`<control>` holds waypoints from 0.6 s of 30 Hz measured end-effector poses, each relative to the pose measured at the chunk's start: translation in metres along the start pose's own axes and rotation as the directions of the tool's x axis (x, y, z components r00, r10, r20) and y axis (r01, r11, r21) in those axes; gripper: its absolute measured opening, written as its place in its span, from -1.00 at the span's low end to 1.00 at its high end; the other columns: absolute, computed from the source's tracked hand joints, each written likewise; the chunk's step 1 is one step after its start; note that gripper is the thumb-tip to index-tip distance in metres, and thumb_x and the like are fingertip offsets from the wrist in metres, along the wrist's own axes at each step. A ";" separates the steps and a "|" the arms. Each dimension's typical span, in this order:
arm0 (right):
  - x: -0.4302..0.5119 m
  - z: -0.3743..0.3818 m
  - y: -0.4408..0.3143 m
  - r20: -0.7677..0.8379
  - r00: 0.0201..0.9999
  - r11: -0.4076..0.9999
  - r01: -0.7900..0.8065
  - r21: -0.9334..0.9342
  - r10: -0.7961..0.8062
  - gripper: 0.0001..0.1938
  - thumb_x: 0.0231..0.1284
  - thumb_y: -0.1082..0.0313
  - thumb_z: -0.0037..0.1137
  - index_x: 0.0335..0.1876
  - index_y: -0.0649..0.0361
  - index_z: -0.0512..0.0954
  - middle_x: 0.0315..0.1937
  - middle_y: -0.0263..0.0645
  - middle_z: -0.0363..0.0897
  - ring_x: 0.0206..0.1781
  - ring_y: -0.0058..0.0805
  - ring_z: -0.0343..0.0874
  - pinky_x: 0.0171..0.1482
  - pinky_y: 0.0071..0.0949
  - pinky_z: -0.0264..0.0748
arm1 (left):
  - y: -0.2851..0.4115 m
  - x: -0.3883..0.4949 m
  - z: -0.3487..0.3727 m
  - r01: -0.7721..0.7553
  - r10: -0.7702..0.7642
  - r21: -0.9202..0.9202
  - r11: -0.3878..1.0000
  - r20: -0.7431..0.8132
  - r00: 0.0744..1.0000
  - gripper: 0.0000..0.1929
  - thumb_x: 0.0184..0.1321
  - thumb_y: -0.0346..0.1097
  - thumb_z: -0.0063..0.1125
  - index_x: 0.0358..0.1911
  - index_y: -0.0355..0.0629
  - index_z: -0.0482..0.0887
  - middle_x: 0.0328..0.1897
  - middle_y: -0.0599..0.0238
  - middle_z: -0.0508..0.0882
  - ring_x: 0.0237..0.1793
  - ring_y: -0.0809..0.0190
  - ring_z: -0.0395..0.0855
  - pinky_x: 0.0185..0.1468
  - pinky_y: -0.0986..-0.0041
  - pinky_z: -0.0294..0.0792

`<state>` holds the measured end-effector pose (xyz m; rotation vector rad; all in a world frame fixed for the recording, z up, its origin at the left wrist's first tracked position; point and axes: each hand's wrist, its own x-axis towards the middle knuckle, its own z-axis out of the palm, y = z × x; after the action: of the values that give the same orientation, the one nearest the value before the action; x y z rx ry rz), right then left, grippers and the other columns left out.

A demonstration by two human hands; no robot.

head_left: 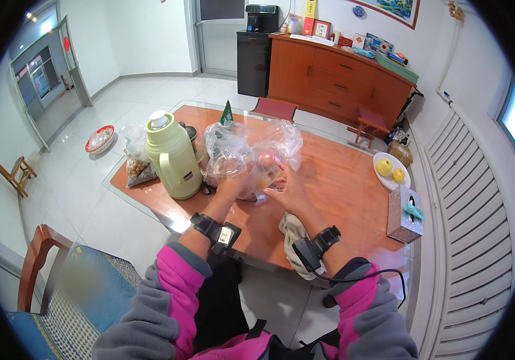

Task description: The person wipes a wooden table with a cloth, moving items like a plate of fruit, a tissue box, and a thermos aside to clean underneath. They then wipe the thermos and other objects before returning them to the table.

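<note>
A clear plastic bag with a red fruit and something yellow inside stands on the brown table. My left hand reaches in among the plastic, its fingers hidden by the crinkled film. At the bag's near right side is my right hand, thumb and fingers spread apart against the plastic. Left of the hands is a pale green thermos flask with a white stopper. A beige cloth lies at the table's front edge, under my right forearm.
A bag of small round brown items sits behind the flask. On the right are a white plate with two yellow fruits and a tissue box. A wooden chair is at left, stools beyond the table, a radiator along the wall.
</note>
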<state>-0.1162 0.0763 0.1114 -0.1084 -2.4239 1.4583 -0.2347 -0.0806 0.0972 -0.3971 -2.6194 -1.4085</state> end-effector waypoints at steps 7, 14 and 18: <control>0.032 0.009 0.011 -0.044 0.998 0.946 0.025 -0.322 -0.041 0.08 -0.24 0.20 0.58 0.51 0.11 0.13 0.49 0.06 0.10 0.55 0.08 0.04 0.52 -0.10 0.10 | 0.036 -0.009 -0.023 0.248 -0.167 -0.321 0.914 0.259 0.951 -0.28 0.01 0.10 0.45 0.18 -0.20 0.53 0.19 0.03 0.60 0.17 -0.02 0.57 0.20 0.22 0.41; 0.046 0.010 0.020 -0.073 0.994 0.970 0.062 -0.236 -0.082 0.22 -0.36 0.20 0.61 0.57 0.05 0.03 0.47 0.04 0.09 0.49 0.09 0.14 0.48 -0.07 0.18 | 0.035 0.014 -0.012 0.026 -0.047 0.201 0.979 0.100 0.994 -0.60 0.14 0.00 0.31 -0.08 -0.12 0.68 -0.02 -0.04 0.70 0.06 -0.12 0.64 0.16 0.15 0.42; 0.045 0.009 0.020 -0.053 0.997 0.996 0.056 -0.071 -0.060 0.25 -0.37 0.18 0.62 0.58 0.06 0.01 0.47 0.01 0.08 0.49 0.08 0.13 0.47 -0.08 0.19 | 0.017 0.020 -0.009 -0.303 0.286 0.278 0.911 0.103 0.953 -0.70 0.20 -0.14 0.27 -0.14 -0.21 0.65 -0.11 -0.06 0.72 0.00 -0.10 0.67 0.16 0.18 0.43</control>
<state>-0.1633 0.0886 0.1002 -0.0920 -2.4133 1.3290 -0.2491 -0.0759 0.1211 -0.7658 -2.6163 -0.9143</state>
